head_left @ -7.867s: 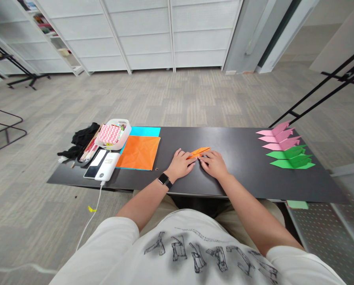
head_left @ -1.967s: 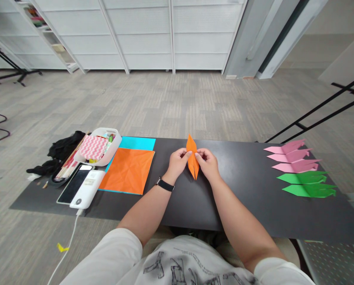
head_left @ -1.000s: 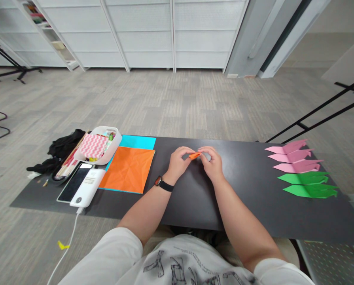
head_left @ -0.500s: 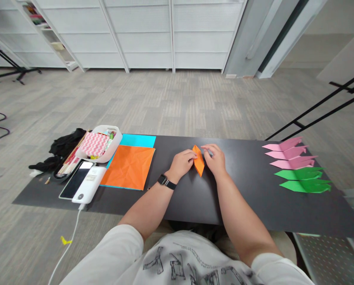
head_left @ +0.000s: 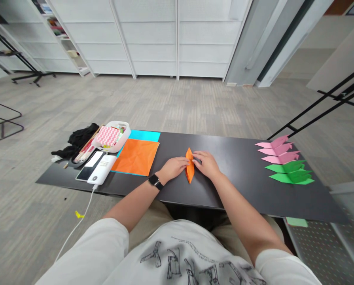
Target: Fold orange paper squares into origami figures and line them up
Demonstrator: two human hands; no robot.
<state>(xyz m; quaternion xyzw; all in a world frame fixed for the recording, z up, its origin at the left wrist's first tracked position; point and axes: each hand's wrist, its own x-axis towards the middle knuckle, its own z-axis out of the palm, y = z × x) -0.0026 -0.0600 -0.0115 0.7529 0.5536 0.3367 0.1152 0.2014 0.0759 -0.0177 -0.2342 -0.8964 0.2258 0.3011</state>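
Observation:
A narrow folded orange paper piece [head_left: 190, 170] lies on the black table [head_left: 239, 190], pointing toward and away from me. My left hand [head_left: 173, 167] lies against its left side with fingers stretched flat and pressing on it. My right hand [head_left: 207, 164] lies flat at its right side, fingertips on the paper's upper part. A watch sits on my left wrist.
Orange sheets [head_left: 136, 156] lie on cyan sheets [head_left: 144, 135] to the left. Further left are a white tray [head_left: 113, 136] of supplies, a phone [head_left: 90, 163] and a white power bank [head_left: 102, 169] with cable. Folded pink pieces [head_left: 276, 148] and green pieces [head_left: 289, 172] lie at the right.
The orange piece was held up off the table two seconds ago, then turned and laid down; now it lies flat with both hands pressing on it.

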